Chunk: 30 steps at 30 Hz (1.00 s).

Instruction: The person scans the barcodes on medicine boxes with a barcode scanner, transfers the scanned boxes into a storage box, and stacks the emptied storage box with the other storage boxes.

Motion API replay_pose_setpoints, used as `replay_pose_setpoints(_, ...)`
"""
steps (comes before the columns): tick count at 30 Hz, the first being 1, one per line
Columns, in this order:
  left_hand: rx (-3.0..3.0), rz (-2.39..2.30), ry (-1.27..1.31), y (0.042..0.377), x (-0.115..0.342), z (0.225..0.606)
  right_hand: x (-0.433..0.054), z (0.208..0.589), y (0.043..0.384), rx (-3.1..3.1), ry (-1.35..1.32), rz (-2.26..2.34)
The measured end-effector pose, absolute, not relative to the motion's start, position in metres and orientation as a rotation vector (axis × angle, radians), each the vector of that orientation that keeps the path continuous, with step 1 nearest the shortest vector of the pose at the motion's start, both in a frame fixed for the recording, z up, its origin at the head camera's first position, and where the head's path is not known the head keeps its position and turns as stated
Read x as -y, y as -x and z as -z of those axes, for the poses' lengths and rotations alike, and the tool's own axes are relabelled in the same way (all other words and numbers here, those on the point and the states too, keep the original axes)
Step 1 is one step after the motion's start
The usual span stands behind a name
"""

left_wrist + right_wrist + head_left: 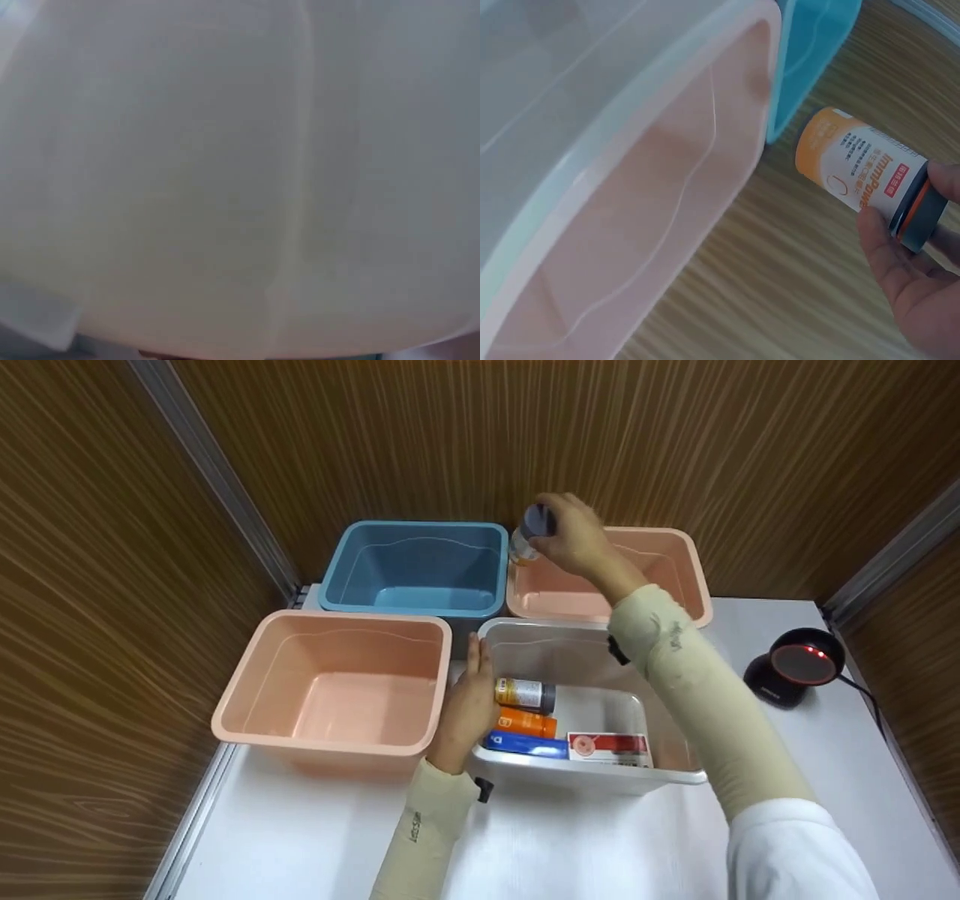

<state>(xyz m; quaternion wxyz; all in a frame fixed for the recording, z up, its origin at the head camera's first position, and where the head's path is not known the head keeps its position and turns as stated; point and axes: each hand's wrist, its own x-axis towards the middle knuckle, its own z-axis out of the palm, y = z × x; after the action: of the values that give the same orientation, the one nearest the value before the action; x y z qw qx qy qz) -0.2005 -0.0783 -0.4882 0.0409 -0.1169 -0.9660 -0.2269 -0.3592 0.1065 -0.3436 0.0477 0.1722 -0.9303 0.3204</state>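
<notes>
High over the left end of the back pink bin (675, 534), my right hand (576, 534) grips a small bottle (859, 161) by its dark cap. Its label is white and orange, and the right wrist view shows thumb and fingers round the cap, with the bottle tilted. My left hand (466, 712) rests on the left rim of the whitish bin (589, 776), fingers straight. In that bin lie a yellow-and-white bottle (525, 694), an orange bottle (526, 723), a blue box (526, 745) and a red-and-white box (609, 747). The left wrist view holds only a blurred pale surface.
A blue bin (424, 604) stands at the back left, touching the back pink bin. Another pink bin (334, 744) is at the front left. On the right, a black scanner-like device (796, 664) with red lights and a cable sits on the white table (847, 780). Wood-patterned walls enclose the table.
</notes>
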Motion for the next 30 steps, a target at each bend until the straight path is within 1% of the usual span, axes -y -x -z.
replay_pose_setpoints(6, 2.979, 0.68, 0.342, 0.198, 0.083, 0.486, -0.071, 0.357, 0.373, 2.787, -0.535, -1.086)
replay_pose_setpoints(11, 2.964, 0.646, 0.339, 0.194, 0.084, 0.486, -0.054, 0.37, 0.382, 2.787, -0.547, -1.101)
replay_pose_setpoints(19, 2.963, 0.756, 0.332, 0.19, 0.079, 0.485, -0.048, 0.385, 0.393, 2.85, -0.503, -1.03)
replay_pose_setpoints(30, 2.937, 0.699, 0.354, 0.181, 0.081, 0.483, -0.034, 0.399, 0.401, 2.916, -0.458, -1.0)
